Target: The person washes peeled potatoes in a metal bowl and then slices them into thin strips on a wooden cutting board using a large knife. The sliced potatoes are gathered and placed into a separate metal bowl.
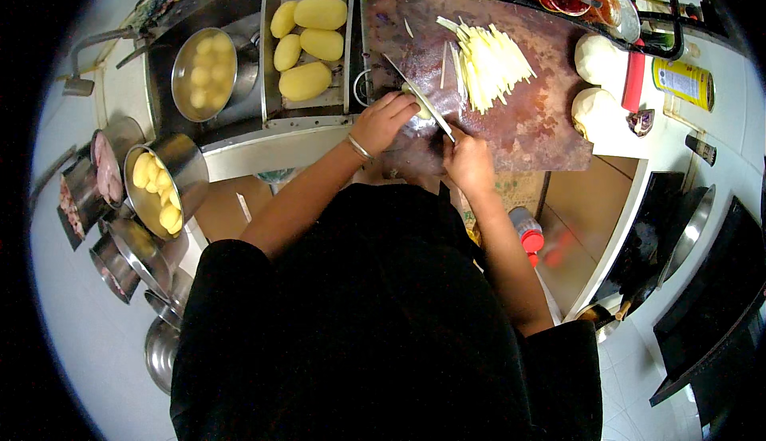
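Observation:
My right hand [469, 159] grips the handle of a kitchen knife [423, 101], its blade slanting up and to the left over the brown cutting board [538, 135]. Fingers bent, my left hand [388, 119] presses on a peeled potato piece [421, 106] lying against the blade. Part of that piece is hidden by the fingers and the knife. A heap of pale potato strips [488, 64] lies on the board beyond the knife. A few thin strips [443, 65] lie apart from it.
Left of the board, a metal tray [305, 112] holds several peeled potatoes [305, 80]. Farther left stand a steel bowl [175, 82] of potatoes in cloudy water and a steel pot [190, 159] with peeled ones. White round vegetables [595, 112] and a red-handled object [633, 79] sit at the right.

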### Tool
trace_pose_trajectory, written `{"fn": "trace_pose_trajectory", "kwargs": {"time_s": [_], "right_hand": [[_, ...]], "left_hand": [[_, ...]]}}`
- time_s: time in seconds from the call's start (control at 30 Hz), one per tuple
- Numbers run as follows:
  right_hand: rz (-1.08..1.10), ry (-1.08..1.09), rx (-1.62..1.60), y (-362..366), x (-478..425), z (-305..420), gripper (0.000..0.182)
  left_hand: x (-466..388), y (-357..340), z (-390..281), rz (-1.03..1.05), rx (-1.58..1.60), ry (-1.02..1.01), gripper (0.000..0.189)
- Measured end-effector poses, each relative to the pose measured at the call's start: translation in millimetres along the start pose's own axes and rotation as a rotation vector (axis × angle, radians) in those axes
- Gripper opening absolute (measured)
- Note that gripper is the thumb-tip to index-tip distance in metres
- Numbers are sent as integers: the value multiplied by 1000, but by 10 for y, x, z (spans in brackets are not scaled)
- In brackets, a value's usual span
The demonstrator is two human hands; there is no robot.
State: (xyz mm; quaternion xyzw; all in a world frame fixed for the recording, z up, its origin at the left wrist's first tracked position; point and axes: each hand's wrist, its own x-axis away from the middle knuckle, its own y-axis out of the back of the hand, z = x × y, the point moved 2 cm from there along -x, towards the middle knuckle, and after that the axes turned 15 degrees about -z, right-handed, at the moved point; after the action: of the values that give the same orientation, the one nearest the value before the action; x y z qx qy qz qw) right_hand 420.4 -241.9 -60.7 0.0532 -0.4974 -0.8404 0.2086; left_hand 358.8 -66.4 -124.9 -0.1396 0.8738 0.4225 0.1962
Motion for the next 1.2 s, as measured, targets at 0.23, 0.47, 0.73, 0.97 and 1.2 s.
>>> {"fn": "trace_pose_trajectory", "kwargs": {"time_s": [0.23, 0.47, 0.73, 0.97, 1.2], "right_hand": [[18, -84, -57, 87, -17, 70, 16], [3, -28, 68, -49, 19, 165, 20], [33, -23, 58, -20, -5, 233, 21], [41, -80, 28, -76, -2, 195, 22], [102, -134, -13, -50, 47, 200, 18]], "left_hand": [[9, 14, -13, 42, 16, 44, 28], [9, -2, -51, -69, -53, -10, 28], [27, -22, -16, -61, -12, 47, 28], [111, -77, 1, -81, -21, 57, 25], [97, -68, -7, -77, 21, 86, 26]]}}
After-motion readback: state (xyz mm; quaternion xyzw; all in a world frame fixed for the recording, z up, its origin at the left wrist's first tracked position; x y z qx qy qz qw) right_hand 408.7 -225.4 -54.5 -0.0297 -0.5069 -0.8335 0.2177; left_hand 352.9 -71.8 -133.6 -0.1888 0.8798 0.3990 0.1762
